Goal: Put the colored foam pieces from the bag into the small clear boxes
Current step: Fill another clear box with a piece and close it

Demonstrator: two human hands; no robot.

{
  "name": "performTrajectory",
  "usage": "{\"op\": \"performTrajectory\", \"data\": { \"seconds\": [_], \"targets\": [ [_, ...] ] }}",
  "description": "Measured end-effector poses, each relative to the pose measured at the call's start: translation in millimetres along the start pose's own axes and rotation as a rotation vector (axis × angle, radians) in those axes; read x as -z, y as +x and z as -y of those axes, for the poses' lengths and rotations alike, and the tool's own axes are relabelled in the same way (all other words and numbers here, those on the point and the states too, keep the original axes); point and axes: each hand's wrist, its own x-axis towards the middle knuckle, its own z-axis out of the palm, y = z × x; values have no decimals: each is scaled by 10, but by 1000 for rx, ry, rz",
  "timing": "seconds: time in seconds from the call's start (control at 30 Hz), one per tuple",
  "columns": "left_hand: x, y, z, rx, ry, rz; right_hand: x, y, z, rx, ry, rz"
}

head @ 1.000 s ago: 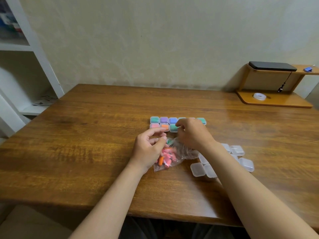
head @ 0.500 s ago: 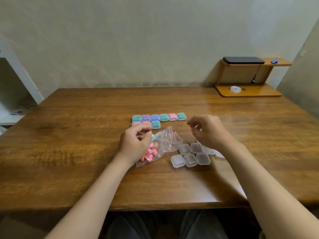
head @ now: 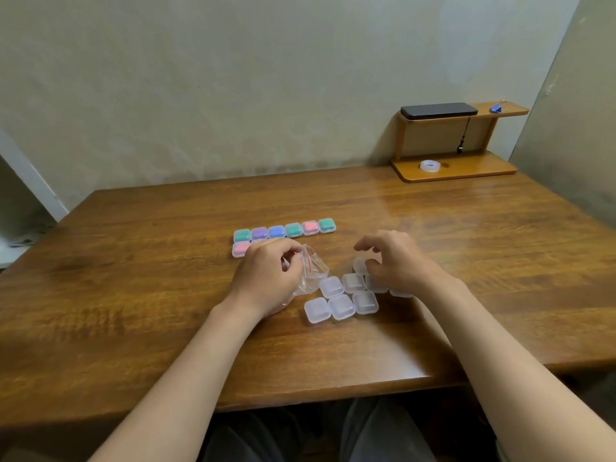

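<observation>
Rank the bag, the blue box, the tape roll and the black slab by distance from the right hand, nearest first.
1. Bag, just left of the right hand, held by the left hand.
2. Blue box, back row, further left.
3. Tape roll, base of the stand, far right.
4. Black slab, its top shelf.

The far row of filled boxes runs green, purple, blue, green, pink, green. Nearer, at the left, is a pink box. The table is brown wood grain. The bag is clear with a red line.
</observation>
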Motion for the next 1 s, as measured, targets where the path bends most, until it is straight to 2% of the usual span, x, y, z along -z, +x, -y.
{"op": "performTrajectory", "data": {
  "seconds": [0.23, 0.77, 0.9, 1.0],
  "targets": [
    [-91, 13, -79, -19, 45, 30, 5, 32, -59, 23, 27, 104],
    [-77, -8, -63, -24, 16, -20, -32, 91, -84, 107, 100, 54],
    [-69, -18, -45, -26, -29, -48, -14, 69, -103, 147, 251, -4],
    [-49, -5, -58, -56, -73, -61, 31, 43, -40, 193, 460, -58]
  ]
}}
